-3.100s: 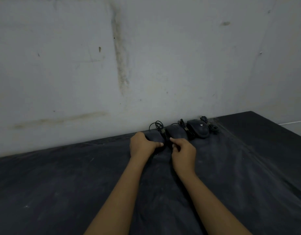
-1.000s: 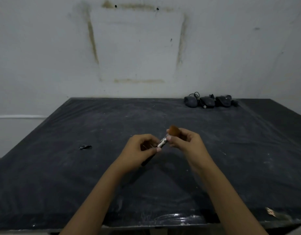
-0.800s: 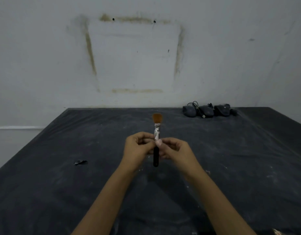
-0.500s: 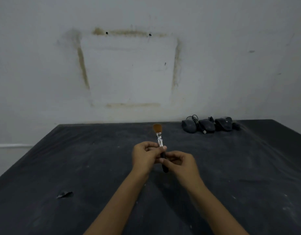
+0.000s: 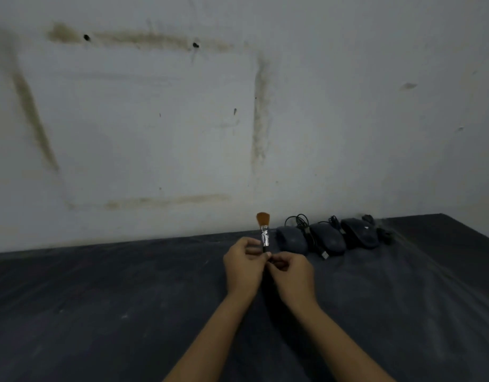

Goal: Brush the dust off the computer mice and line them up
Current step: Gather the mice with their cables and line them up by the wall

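Near the table's (image 5: 100, 299) far edge, the left hand (image 5: 244, 267) and right hand (image 5: 291, 274) both had a pinching grip on the upright brush (image 5: 263, 224), just beside three mice (image 5: 327, 239) lined along that edge.

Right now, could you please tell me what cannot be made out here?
Head view:
Lower handle of the brush: hidden by the left hand and right hand.
Dust on the left mouse, middle mouse and right mouse: too dark and small.
Cables: partly hidden behind the mice.
Table near edge: cut off by the frame's bottom.
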